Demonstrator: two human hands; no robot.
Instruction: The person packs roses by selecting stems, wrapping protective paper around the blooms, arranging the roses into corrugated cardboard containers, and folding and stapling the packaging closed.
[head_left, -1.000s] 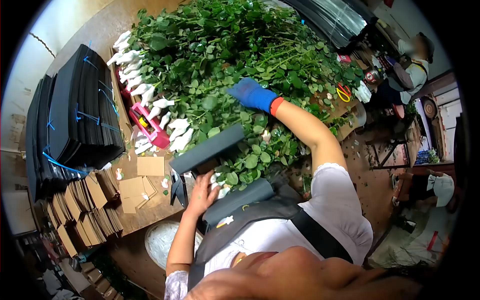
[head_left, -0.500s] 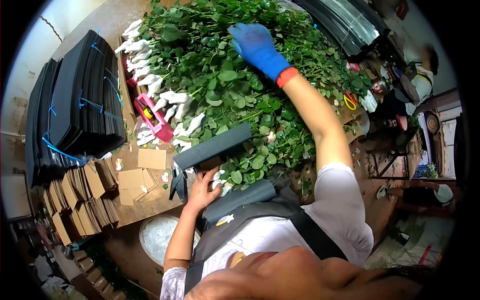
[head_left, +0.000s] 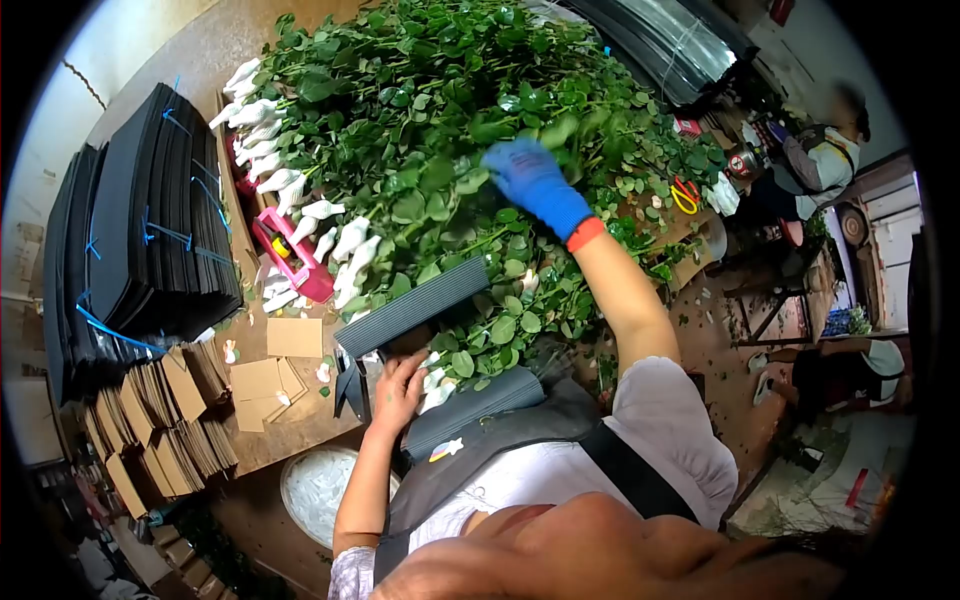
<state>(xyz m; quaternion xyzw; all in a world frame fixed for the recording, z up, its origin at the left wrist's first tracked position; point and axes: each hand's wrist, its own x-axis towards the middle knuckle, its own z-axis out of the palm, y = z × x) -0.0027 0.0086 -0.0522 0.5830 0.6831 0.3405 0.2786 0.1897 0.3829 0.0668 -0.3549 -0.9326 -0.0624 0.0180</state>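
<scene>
Foliage (head_left: 400,110) heaps across the table (head_left: 285,440) in my head view, with white-wrapped heads (head_left: 350,238) along its left. I see the gloved right hand (head_left: 537,187) over the leaves and the bare left hand (head_left: 397,395), fingers bent, between ribbed sheets (head_left: 413,307); I cannot tell whether either grips anything.

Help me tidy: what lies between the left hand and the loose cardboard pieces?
Between the left hand and cardboard pieces, the head view shows a dark scissor-like tool and a pale scrap.
</scene>
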